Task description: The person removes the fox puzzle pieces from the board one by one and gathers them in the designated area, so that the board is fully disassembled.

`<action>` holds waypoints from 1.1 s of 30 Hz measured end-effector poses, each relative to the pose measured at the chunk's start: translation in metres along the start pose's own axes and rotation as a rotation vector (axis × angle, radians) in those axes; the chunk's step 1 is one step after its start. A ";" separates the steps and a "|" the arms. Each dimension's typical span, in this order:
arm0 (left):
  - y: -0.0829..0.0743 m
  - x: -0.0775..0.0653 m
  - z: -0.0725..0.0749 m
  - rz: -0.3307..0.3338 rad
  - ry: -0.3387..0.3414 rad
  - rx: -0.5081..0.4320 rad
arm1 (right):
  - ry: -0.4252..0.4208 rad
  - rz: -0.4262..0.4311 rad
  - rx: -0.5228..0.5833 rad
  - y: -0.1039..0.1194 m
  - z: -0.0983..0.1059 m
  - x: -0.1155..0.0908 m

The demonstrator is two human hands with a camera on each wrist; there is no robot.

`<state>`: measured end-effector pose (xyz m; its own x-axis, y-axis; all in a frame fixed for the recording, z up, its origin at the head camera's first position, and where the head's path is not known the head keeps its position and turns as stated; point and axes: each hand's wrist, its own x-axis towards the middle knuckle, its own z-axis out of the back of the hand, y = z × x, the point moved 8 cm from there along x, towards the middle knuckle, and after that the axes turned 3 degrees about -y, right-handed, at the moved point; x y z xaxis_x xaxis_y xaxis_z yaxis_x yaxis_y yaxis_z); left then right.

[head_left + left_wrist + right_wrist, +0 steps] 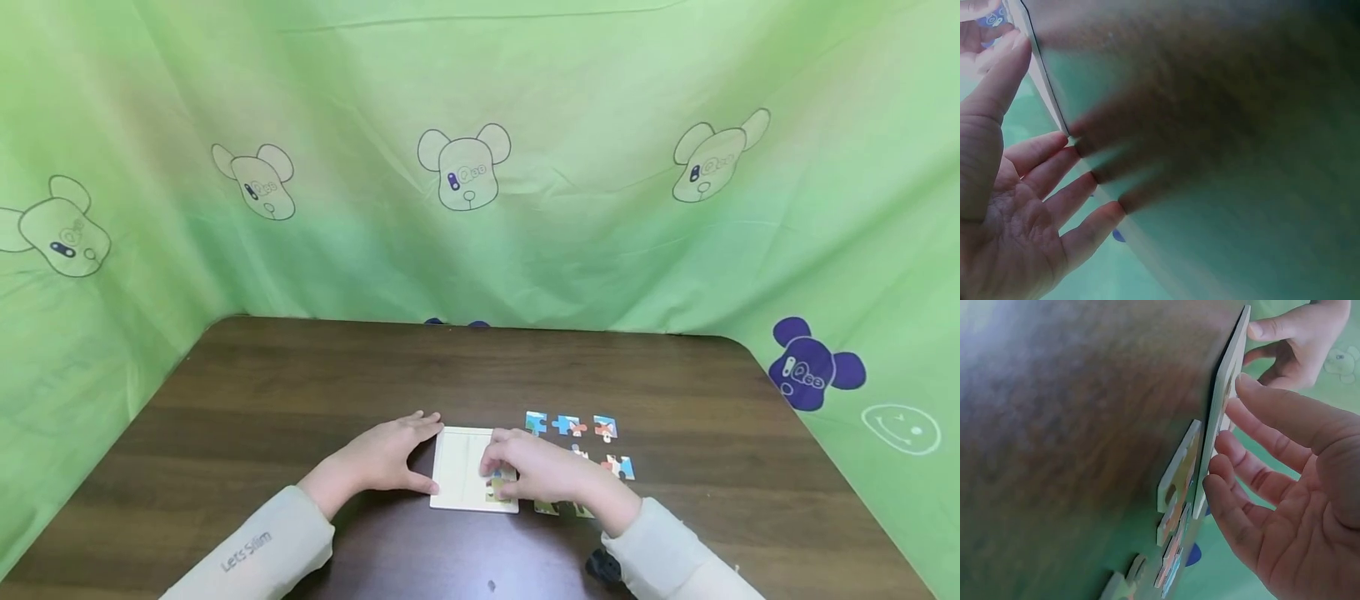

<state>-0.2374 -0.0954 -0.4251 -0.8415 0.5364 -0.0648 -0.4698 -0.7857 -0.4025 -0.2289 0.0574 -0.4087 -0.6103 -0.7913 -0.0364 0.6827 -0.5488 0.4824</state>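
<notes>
A pale, shallow puzzle tray [456, 468] lies flat on the table. My left hand [386, 457] steadies it from the left, thumb at the front corner and fingers stretched towards the back corner. In the left wrist view the fingers [1088, 184] are spread, with their tips on the table. Over the tray's right side, my right hand [536, 467] has its fingers bent and pinches a jigsaw puzzle piece [495, 485] at the front right corner. The right wrist view shows the thumb [1272, 403] right at the tray's near edge; the hand partly hides the piece.
Several loose puzzle pieces [606, 428] lie right of the tray, some under the right forearm. A dark object [602, 567] sits by the right sleeve. The brown wooden table [315, 375] is enclosed by a green printed curtain [360, 250].
</notes>
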 end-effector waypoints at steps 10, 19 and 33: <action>0.002 0.000 0.003 0.007 -0.009 -0.014 | 0.014 -0.008 -0.034 0.003 0.000 0.003; 0.000 0.001 0.003 -0.008 -0.008 0.000 | 0.021 -0.038 -0.026 0.002 -0.002 0.002; -0.001 0.000 0.004 -0.003 -0.011 0.002 | 0.013 -0.031 0.011 0.003 0.000 0.000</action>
<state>-0.2376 -0.0955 -0.4213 -0.8428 0.5357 -0.0534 -0.4732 -0.7844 -0.4009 -0.2274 0.0556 -0.4070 -0.6257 -0.7775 -0.0631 0.6590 -0.5702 0.4904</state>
